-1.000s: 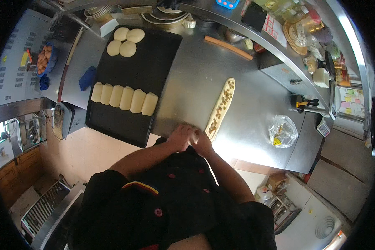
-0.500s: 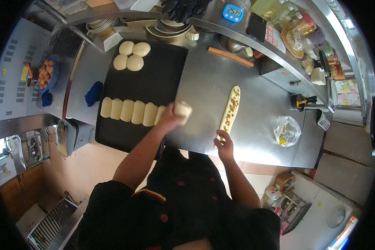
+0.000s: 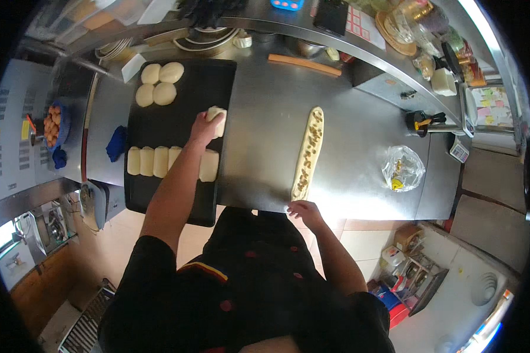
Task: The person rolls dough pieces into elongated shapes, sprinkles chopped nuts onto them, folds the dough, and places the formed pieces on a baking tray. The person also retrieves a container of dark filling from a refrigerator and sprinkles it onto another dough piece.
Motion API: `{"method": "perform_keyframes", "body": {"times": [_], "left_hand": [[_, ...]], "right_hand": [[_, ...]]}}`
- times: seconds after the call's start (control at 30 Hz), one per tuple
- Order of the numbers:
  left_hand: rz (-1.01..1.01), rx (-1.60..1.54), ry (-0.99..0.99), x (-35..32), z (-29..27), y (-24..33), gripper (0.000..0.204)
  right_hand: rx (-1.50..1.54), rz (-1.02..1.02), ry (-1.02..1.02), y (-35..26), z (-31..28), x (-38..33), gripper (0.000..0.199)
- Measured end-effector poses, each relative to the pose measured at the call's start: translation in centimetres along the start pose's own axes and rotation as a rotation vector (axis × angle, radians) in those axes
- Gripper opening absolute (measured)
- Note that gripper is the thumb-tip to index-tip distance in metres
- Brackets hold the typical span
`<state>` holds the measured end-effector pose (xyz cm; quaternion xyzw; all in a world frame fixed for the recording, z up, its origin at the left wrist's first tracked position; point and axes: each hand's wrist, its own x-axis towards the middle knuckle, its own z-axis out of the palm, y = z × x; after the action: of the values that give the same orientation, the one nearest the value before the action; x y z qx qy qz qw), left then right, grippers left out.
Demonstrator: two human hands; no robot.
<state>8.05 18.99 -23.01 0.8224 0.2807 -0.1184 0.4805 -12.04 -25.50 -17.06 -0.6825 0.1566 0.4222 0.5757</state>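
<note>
My left hand is closed around a pale dough piece at the right side of the black baking tray. Whether that piece rests on the tray or hangs just above it, I cannot tell. Nearer to me, a row of dough pieces lies across the tray, partly hidden by my left forearm. Four-cornered in layout, several round dough balls sit at its far left. A long flat dough strip topped with brown bits lies on the steel table. By its near end is my right hand, fingers apart.
On the steel table a clear plastic bag lies at the right. A wooden rolling pin rests at the back below a loaded shelf. Left of the tray are a blue cloth and a blue basket of eggs.
My left hand has carried the dough piece away from me and leftward, over the tray. My right hand has drawn slightly nearer to me at the strip's end. The whole view has shifted.
</note>
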Motion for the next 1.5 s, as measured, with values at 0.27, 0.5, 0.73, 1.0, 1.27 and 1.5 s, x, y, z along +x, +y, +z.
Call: {"method": "perform_keyframes", "body": {"times": [0.27,0.5,0.73,1.0,1.27,1.5], "left_hand": [[0.332,0.684,0.350,-7.8,2.3,9.9,0.046],[0.669,0.377,-0.186,-10.1,17.7,14.3,0.047],[0.554,0.285,-0.176,-6.5,25.1,21.2,0.037],[0.640,0.353,-0.159,-5.3,24.3,18.9,0.010],[0.823,0.451,-0.269,-13.5,21.4,12.5,0.014],[0.714,0.278,-0.134,-10.4,22.1,16.8,0.022]], "right_hand": [[-0.142,0.133,0.081,-2.3,-3.1,2.5,0.030],[-0.332,-0.254,0.475,-10.8,-9.9,8.8,0.026],[-0.840,-0.752,0.558,-16.1,-14.2,19.6,0.051],[-0.468,-0.444,0.327,-18.0,-15.6,19.0,0.025],[-0.641,-0.768,0.328,-10.0,-13.1,11.0,0.017],[-0.539,-0.690,0.509,-13.3,-16.3,13.9,0.020]]}}
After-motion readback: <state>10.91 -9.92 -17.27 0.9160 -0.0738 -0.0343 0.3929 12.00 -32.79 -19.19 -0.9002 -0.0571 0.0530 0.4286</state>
